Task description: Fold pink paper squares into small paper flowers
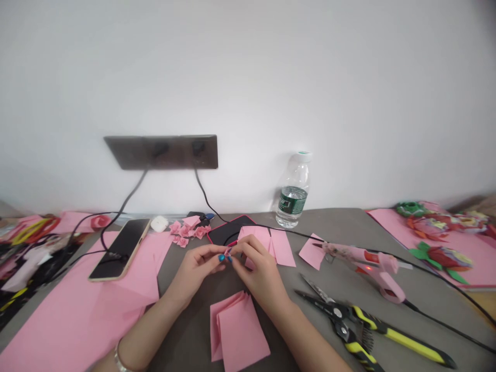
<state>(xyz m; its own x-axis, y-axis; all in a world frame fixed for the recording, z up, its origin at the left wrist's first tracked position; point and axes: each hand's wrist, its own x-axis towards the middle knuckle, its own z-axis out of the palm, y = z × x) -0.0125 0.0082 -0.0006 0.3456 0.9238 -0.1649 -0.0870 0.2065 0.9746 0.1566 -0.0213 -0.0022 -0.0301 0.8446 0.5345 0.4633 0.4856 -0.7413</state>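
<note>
Grey tabletop (333, 227) gives passage beyond the pink plastic glue gun (368, 263). Rightward from the right hand (258, 274), that gun and the yellow-and-black steel pliers (344, 315) stand in the way.

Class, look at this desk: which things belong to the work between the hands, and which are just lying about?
Job: left hand, right hand, pink piece, folded paper, paper roses, glue gun.
Lying about: phone, water bottle, white case.

No text can be read clearly. The dark green label (292, 201) on the plastic water bottle (293, 173) carries pale lettering, but it is too small and blurred to make out.
</note>
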